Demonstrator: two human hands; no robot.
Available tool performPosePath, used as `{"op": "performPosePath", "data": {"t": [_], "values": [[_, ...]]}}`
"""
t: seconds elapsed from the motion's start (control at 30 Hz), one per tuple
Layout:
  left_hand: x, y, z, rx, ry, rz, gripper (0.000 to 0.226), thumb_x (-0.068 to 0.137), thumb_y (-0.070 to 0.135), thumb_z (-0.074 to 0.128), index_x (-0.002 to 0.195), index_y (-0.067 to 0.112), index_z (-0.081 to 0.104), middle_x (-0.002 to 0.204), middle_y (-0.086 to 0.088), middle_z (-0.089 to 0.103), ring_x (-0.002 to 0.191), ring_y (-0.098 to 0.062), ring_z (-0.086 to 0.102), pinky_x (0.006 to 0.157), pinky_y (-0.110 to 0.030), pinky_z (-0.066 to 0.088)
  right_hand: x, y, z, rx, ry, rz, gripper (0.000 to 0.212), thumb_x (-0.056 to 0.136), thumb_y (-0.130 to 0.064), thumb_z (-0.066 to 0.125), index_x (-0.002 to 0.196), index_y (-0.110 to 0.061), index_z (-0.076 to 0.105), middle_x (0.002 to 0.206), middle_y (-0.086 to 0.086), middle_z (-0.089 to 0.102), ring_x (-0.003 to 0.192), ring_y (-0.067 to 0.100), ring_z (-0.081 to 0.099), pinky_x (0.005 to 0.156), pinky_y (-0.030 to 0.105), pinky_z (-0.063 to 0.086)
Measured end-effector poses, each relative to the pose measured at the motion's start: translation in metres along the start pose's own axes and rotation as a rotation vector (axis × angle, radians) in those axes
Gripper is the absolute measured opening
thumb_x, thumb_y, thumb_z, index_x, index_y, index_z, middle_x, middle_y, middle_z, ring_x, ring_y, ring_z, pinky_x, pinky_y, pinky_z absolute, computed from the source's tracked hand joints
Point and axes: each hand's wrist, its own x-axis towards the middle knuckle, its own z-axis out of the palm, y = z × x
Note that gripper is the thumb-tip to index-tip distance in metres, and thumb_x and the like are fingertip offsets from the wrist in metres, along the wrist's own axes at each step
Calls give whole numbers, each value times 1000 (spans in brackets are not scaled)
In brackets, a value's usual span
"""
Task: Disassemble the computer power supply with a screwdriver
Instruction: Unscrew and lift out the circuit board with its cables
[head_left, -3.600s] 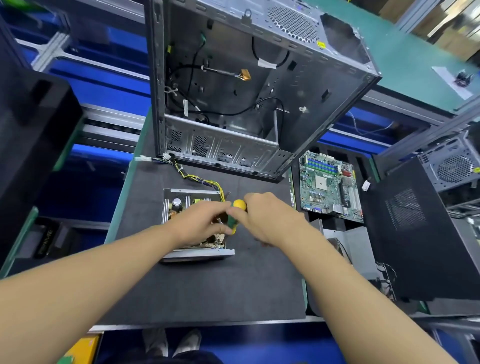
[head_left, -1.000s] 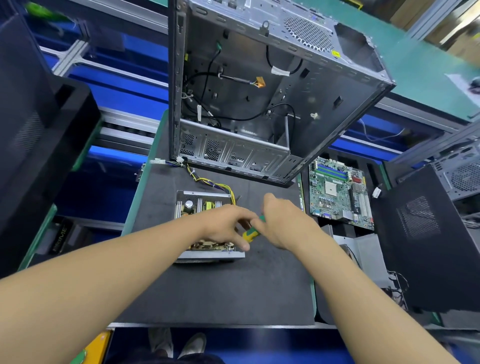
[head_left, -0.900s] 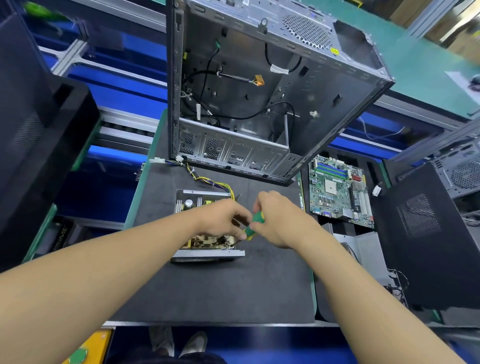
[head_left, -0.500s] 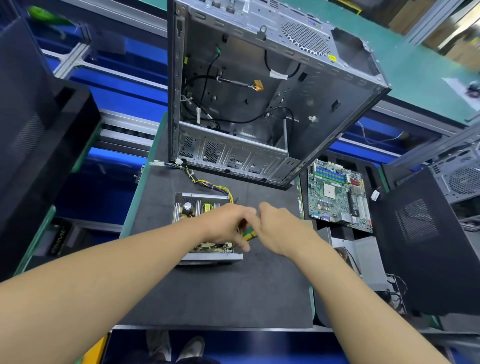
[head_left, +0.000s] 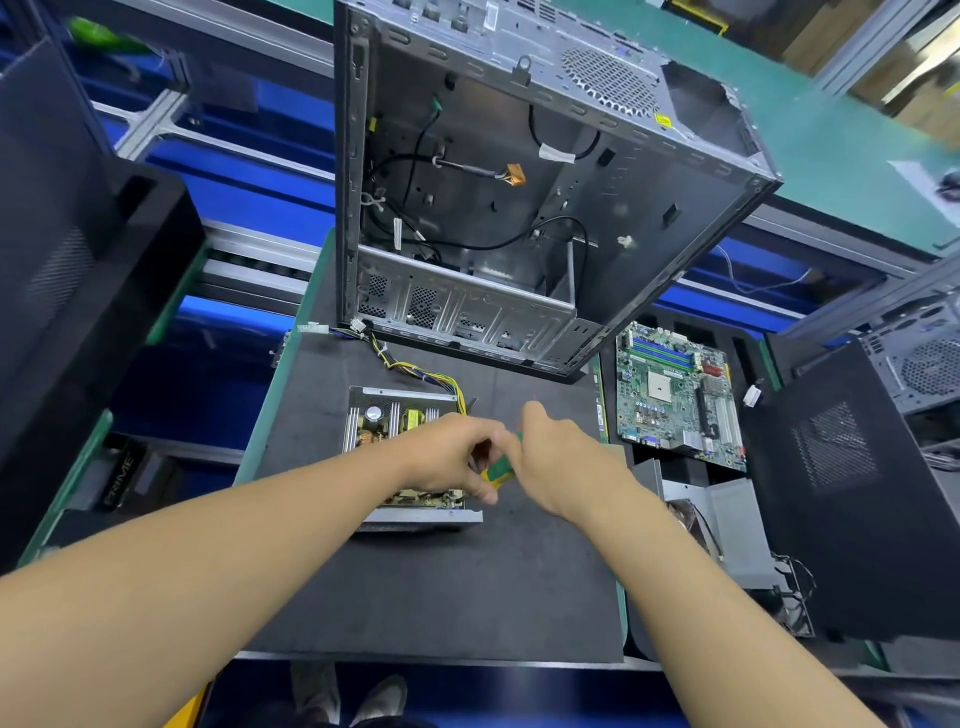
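Note:
The open power supply lies on the black mat, its circuit board and coils exposed and its yellow-black cable bundle running up to the left. My left hand lies over the right half of the supply, thumb and curled fingers closing round the yellow end of the screwdriver. My right hand grips the green part of the handle from the right. The screwdriver's shaft and tip are hidden by the hands.
An empty grey computer case stands open at the back of the mat. A green motherboard lies to the right, beside a black case panel and a metal cover. Another black case stands at the left.
The screwdriver handle has tipped from upright to slanted, yellow end toward my left hand. Both hands stay together at the supply's right edge, shifting slightly.

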Motion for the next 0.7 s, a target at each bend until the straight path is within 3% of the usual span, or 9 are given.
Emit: {"op": "performPosePath", "data": {"t": [0.07, 0.2, 0.27, 0.33, 0.43, 0.47, 0.53, 0.63, 0.7], "values": [[-2, -3, -3, -26, -51, -10, 31, 73, 19, 87, 84, 28, 60, 92, 0, 67, 81, -14, 63, 75, -32, 53, -1, -1, 2, 32, 19, -54, 22, 102, -38, 37, 102, -16, 37, 88, 3, 46, 78, 30, 47, 53, 33, 30], [-4, -9, -10, -56, -55, -57, 25, 82, 14, 80, 83, 33, 64, 80, 25, 66, 54, 1, 50, 56, -18, 42, -3, -2, -3, 25, -60, -136, 20, 96, -23, 47, 115, -21, 42, 114, 4, 40, 98, 28, 46, 76, 37, 40], [-4, -7, -10, -63, -42, -82, 33, 80, 13, 82, 76, 32, 56, 70, 27, 63, 57, 10, 53, 58, -9, 39, -4, -2, -5, 24, -130, -156, 23, 91, -21, 51, 112, -24, 43, 111, 2, 35, 102, 27, 41, 83, 41, 44], [-2, -5, -5, -38, -55, -76, 37, 78, 13, 83, 76, 31, 51, 75, 20, 62, 62, 16, 55, 61, -5, 38, -4, -1, -5, 35, -171, -142, 23, 89, -27, 55, 108, -26, 42, 108, 1, 35, 101, 27, 41, 86, 43, 46], [0, 3, -1, 19, -44, -61, 32, 74, 16, 83, 90, 19, 56, 84, 1, 67, 77, -7, 63, 70, -25, 49, -3, -1, -4, 44, -139, -58, 32, 94, -52, 47, 109, -24, 40, 100, 2, 41, 89, 29, 51, 71, 38, 45], [0, 6, -1, 27, -45, -60, 36, 71, 18, 85, 96, 17, 58, 92, -4, 68, 85, -18, 63, 76, -34, 51, -2, -1, -2, 32, -100, -29, 35, 96, -55, 41, 106, -21, 39, 94, 2, 43, 83, 29, 51, 61, 35, 39], [1, 7, 0, 26, -61, -35, 39, 68, 20, 89, 97, 27, 63, 101, -4, 66, 90, -23, 62, 80, -37, 52, -1, -2, 1, -7, -15, -17, 34, 101, -49, 34, 98, -16, 34, 88, 5, 48, 76, 30, 48, 53, 35, 29], [-3, 2, -8, -7, -109, -13, 44, 74, 17, 86, 78, 52, 60, 85, 13, 65, 82, -15, 62, 76, -31, 51, 1, -3, 2, -26, 12, -63, 21, 102, -33, 40, 102, -12, 39, 104, 13, 56, 84, 33, 53, 59, 35, 36], [-4, -3, -12, -8, -114, -50, 37, 79, 16, 82, 79, 47, 62, 79, 20, 65, 81, -23, 65, 76, -34, 53, 2, -3, -2, -2, -22, -90, 19, 98, -27, 49, 110, -14, 43, 114, 9, 49, 99, 32, 53, 73, 35, 41]]}}
